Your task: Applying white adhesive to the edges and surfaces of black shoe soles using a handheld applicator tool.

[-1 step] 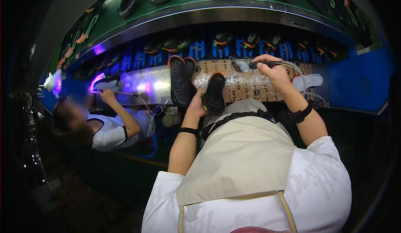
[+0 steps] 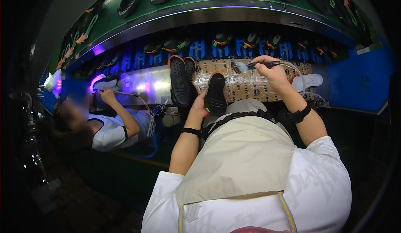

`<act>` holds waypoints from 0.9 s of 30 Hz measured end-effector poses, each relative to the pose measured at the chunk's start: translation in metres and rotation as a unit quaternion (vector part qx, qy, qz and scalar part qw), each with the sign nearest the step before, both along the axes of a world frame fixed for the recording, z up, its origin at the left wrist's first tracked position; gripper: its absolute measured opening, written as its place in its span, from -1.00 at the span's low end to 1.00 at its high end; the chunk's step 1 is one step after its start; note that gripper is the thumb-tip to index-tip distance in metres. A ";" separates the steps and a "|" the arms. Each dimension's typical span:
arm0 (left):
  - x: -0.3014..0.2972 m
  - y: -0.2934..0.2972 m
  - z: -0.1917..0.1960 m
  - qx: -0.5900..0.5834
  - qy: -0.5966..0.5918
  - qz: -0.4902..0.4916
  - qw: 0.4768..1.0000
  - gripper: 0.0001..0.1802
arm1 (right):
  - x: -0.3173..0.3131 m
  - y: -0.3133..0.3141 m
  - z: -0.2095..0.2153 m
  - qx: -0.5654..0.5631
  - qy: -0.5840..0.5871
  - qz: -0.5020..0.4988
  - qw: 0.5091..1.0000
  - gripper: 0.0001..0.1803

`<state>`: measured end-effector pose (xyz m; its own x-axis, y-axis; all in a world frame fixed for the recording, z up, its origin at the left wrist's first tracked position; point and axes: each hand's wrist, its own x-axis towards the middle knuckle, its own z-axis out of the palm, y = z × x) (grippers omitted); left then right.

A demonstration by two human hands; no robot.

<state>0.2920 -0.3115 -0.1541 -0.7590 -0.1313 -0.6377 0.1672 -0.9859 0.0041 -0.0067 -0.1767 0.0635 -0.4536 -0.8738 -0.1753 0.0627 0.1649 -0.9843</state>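
Observation:
My left hand grips the near end of a black shoe sole, which is tilted in front of my apron. In my right hand is a black-handled brush with a pale tip and a thin clear tube trailing from its rear. The tip points left, at a small brown and whitish patch on the cardboard. Just left of the sole stand black clogs with orange edges, holes in their uppers; my left hand is close beside them.
A white shoe-shaped piece lies right of my right hand. Beyond the bench, a green conveyor belt carries black soles and straps above a lower row of shoes on blue holders. At left, a co-worker's hand holds a pale piece near purple light.
The black sole and my left hand have shifted slightly to the right. My right hand and the brush have moved a little left, and the clogs stay put.

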 end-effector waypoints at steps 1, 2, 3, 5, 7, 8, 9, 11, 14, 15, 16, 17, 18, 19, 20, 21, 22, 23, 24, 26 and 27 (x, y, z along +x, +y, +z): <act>-0.005 0.007 -0.004 -0.045 -0.015 0.004 0.999 -0.24 | 0.003 -0.002 -0.001 -0.002 -0.001 0.008 1.000 -0.79; -0.009 0.009 0.000 0.023 0.048 0.064 0.997 -0.30 | 0.007 -0.005 -0.001 0.003 -0.004 0.010 1.000 -0.79; -0.014 0.010 0.009 0.011 0.105 0.083 0.991 -0.30 | 0.011 -0.009 0.000 0.007 -0.008 0.012 1.000 -0.80; -0.029 0.011 0.039 -0.045 0.169 0.106 0.979 -0.30 | 0.017 -0.019 0.007 0.026 0.048 0.028 0.998 -0.80; -0.050 0.008 0.077 -0.122 0.126 0.105 0.979 -0.24 | 0.026 -0.034 0.015 0.011 0.094 0.040 0.995 -0.80; -0.059 0.005 0.094 -0.130 0.145 0.117 0.974 -0.23 | 0.030 -0.043 0.019 -0.012 0.076 0.041 0.996 -0.78; -0.067 0.005 0.111 -0.139 0.206 0.127 0.960 -0.22 | 0.034 -0.052 0.024 -0.019 0.083 0.028 0.996 -0.78; -0.079 0.006 0.137 -0.128 0.243 0.137 0.952 -0.20 | 0.040 -0.067 0.032 -0.040 0.096 0.005 0.995 -0.77; -0.088 0.013 0.159 -0.126 0.332 0.127 0.926 -0.22 | 0.044 -0.088 0.041 -0.104 0.122 -0.051 0.986 -0.75; -0.089 0.016 0.163 -0.179 0.260 0.130 0.940 -0.24 | 0.045 -0.091 0.043 -0.132 0.130 -0.068 0.980 -0.75; -0.090 0.019 0.166 -0.230 0.186 0.133 0.946 -0.25 | 0.047 -0.093 0.044 -0.160 0.150 -0.085 0.972 -0.75; -0.089 0.020 0.168 -0.271 0.113 0.137 0.946 -0.26 | 0.049 -0.092 0.044 -0.172 0.190 -0.076 0.963 -0.75; -0.090 0.019 0.169 -0.312 0.110 0.134 0.934 -0.30 | 0.052 -0.089 0.045 -0.194 0.232 -0.065 0.951 -0.75; -0.089 0.018 0.171 -0.311 0.110 0.143 0.933 -0.31 | 0.055 -0.085 0.046 -0.212 0.272 -0.052 0.937 -0.75; -0.089 0.015 0.172 -0.310 0.110 0.152 0.932 -0.32 | 0.057 -0.081 0.048 -0.214 0.317 -0.031 0.924 -0.75; -0.089 0.013 0.173 -0.307 0.107 0.164 0.931 -0.33 | 0.059 -0.075 0.051 -0.218 0.361 -0.012 0.907 -0.76; -0.089 0.011 0.175 -0.324 0.117 0.169 0.924 -0.36 | 0.060 -0.065 0.054 -0.188 0.370 0.040 0.909 -0.76; -0.090 0.006 0.177 -0.315 0.095 0.187 0.925 -0.35 | 0.058 -0.056 0.059 -0.150 0.378 0.093 0.909 -0.76; -0.091 0.003 0.179 -0.319 0.193 0.185 0.909 -0.32 | 0.056 -0.049 0.065 -0.139 0.397 0.161 0.893 -0.77; -0.091 0.000 0.185 -0.325 0.220 0.160 0.906 -0.23 | 0.046 -0.036 0.079 -0.110 0.419 0.294 0.852 -0.82; -0.091 -0.001 0.188 -0.317 0.233 0.153 0.907 -0.22 | 0.042 -0.031 0.085 -0.094 0.426 0.341 0.833 -0.82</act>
<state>0.2008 -0.3120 0.0334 -0.7927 -0.6093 0.0196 0.5614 -0.7172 0.4128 0.0348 -0.2078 0.1489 0.2689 -0.9550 0.1256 -0.7175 -0.2855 -0.6354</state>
